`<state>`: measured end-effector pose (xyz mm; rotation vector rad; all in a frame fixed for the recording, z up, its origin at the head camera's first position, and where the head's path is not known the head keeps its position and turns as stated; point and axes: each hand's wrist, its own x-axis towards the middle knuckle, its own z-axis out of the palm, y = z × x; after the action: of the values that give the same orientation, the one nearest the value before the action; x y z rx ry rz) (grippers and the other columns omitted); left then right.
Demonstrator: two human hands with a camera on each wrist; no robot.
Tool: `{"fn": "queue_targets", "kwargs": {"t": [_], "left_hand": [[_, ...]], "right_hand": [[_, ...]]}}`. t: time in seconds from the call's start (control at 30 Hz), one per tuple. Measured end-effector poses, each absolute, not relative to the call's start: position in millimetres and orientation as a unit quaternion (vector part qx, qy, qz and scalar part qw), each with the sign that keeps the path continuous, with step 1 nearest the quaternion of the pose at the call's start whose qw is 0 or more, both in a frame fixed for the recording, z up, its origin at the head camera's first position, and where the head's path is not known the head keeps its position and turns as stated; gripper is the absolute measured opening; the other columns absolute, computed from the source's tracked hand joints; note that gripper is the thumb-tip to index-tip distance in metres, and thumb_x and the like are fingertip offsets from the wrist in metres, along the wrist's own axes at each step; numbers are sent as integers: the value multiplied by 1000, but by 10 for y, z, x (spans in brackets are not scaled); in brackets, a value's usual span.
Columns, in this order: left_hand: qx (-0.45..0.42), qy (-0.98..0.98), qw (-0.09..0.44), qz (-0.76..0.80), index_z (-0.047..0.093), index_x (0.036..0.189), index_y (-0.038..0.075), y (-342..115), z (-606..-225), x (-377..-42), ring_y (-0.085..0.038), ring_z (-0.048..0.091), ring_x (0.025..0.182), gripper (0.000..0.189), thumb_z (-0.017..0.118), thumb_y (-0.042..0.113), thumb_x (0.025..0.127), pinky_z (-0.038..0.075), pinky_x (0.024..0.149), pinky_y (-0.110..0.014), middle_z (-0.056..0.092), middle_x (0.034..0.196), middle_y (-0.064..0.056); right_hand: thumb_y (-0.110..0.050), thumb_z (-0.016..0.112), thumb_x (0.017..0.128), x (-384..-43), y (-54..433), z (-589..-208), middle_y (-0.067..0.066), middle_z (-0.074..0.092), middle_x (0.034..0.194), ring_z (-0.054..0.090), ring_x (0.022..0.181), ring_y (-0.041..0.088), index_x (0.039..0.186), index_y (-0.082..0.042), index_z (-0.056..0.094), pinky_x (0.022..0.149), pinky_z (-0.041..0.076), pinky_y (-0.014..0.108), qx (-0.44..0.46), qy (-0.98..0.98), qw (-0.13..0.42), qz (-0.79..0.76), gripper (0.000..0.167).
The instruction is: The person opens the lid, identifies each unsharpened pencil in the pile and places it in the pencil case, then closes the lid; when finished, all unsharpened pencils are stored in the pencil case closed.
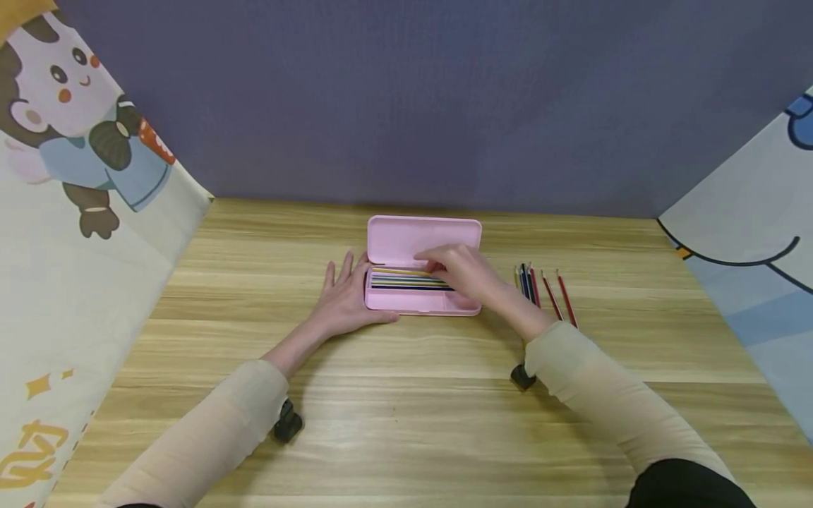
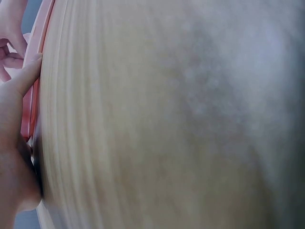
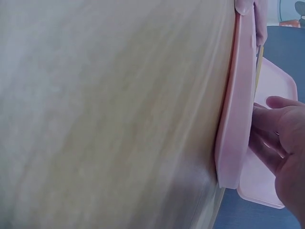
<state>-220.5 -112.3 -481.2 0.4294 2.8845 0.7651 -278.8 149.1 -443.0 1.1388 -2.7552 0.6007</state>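
Observation:
A pink pencil case [image 1: 406,302] lies on the table with its lid [image 1: 422,236] tipped back. Several colored pencils [image 1: 406,283] lie lengthwise in its rear compartment. Spread and straight, the fingers of my left hand [image 1: 343,305] rest about the case's left end, the thumb along its front edge. My right hand [image 1: 466,271] reaches over the right half of the case. Its curled fingers pinch the end of a yellow pencil [image 3: 259,71] just above the rim. The exact contact is partly hidden behind the fingers and the case wall.
Right of the case, several loose colored pencils [image 1: 527,282] lie on the wooden table [image 1: 406,409], partly covered by my right forearm. Two red pencils [image 1: 567,300] lie a little apart from them. A dark blue panel [image 1: 406,106] stands behind the table.

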Motion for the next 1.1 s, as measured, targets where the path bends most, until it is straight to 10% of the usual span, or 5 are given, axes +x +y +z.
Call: {"fn": "queue_targets", "kwargs": {"t": [1.1], "left_hand": [[146,954,53,257,26,159,15,-1193,-4821,-2206,-37,-3,163,116,77,74,72,-11,129,-60,13,174,-13]], "right_hand": [[0,75,90,-2695,1611,-4344,10,79,95,76,84,23,120,-4,75,76,64,36,324,-898,73,289,30]]}}
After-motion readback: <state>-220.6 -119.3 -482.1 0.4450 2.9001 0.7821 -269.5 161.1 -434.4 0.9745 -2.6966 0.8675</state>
